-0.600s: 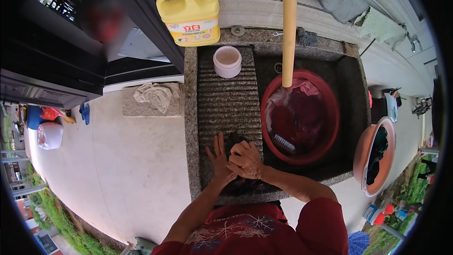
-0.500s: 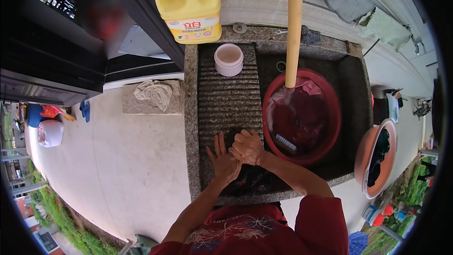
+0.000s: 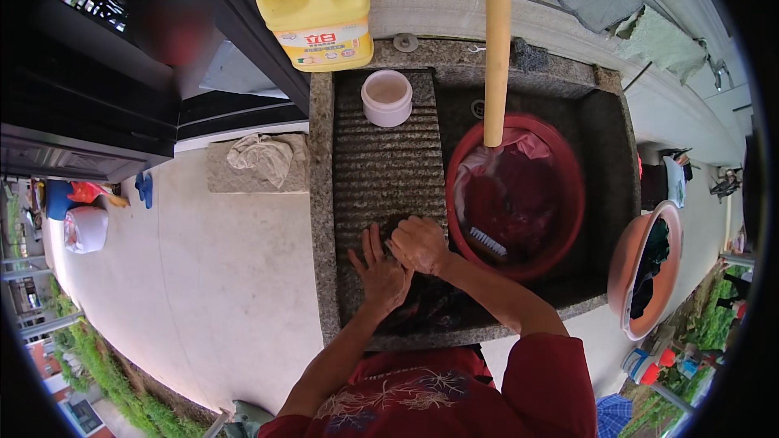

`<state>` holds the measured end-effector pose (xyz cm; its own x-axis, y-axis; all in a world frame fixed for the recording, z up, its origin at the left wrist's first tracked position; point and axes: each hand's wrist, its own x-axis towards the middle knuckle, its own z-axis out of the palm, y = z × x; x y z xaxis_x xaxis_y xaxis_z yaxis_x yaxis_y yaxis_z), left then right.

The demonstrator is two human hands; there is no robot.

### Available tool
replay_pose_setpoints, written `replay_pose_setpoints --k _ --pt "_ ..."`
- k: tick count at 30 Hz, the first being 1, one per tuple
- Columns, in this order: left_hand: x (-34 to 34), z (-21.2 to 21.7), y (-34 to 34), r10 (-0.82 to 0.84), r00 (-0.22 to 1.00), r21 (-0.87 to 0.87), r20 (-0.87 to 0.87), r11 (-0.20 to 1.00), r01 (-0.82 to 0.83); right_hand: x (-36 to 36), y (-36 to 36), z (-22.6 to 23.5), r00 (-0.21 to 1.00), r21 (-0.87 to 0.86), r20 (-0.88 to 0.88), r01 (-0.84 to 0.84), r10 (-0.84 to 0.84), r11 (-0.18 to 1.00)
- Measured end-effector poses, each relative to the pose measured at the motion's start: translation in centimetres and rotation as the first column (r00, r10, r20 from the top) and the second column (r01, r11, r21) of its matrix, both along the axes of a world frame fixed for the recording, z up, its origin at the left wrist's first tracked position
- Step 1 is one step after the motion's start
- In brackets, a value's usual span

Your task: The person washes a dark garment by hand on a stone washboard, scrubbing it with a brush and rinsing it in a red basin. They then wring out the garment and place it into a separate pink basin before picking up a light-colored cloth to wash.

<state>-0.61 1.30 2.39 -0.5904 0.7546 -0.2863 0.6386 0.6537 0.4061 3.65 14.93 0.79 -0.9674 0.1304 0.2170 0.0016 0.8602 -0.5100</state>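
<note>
My left hand (image 3: 383,278) lies flat with its fingers spread on the lower part of the ribbed stone washboard (image 3: 385,162). Just right of it and touching it, my right hand (image 3: 419,246) is closed in a fist, pressing down on dark wet cloth (image 3: 428,306). Most of this cloth is hidden under my hands and forearms. Right of the washboard, in the basin, a red tub (image 3: 578,219) holds water with red and pink cloth (image 3: 527,148) soaking. A scrub brush (image 3: 488,243) with pale bristles lies in the tub near its left side.
A yellow pump jug (image 3: 318,20) stands on the sink's back left corner. At the washboard's top sits a pale pink pot (image 3: 387,99). A tan pole or pipe (image 3: 497,49) reaches down over the red tub. An orange basin (image 3: 641,308) with dark clothes stands to the right.
The view has shifted slightly, so the sink and jug appear a little further left and up. My right fist has moved slightly over the dark cloth; my left hand keeps its place beside it.
</note>
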Motion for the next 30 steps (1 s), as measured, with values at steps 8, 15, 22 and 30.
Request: replay_pose_setpoints --k 8,15,22,30 --pt "0.1 -0.8 0.5 0.045 0.997 -0.077 -0.054 0.996 -0.05 -11.3 7.2 -2.7 0.64 -0.332 -0.286 0.632 -0.713 0.7" --pt "0.3 -0.3 0.3 0.091 0.994 -0.059 -0.054 0.994 -0.094 9.3 18.5 -9.8 0.382 -0.91 0.415 0.154 -0.826 -0.385" --pt "0.1 0.5 0.7 0.151 0.988 0.088 0.027 0.984 -0.153 9.8 18.1 -9.6 0.904 -0.845 0.151 -0.093 -0.401 -0.527" --pt "-4.2 -2.0 4.6 0.185 0.982 0.357 -0.042 0.921 -0.159 1.1 11.5 5.9 0.993 -0.902 -0.099 -0.064 0.061 -0.427"
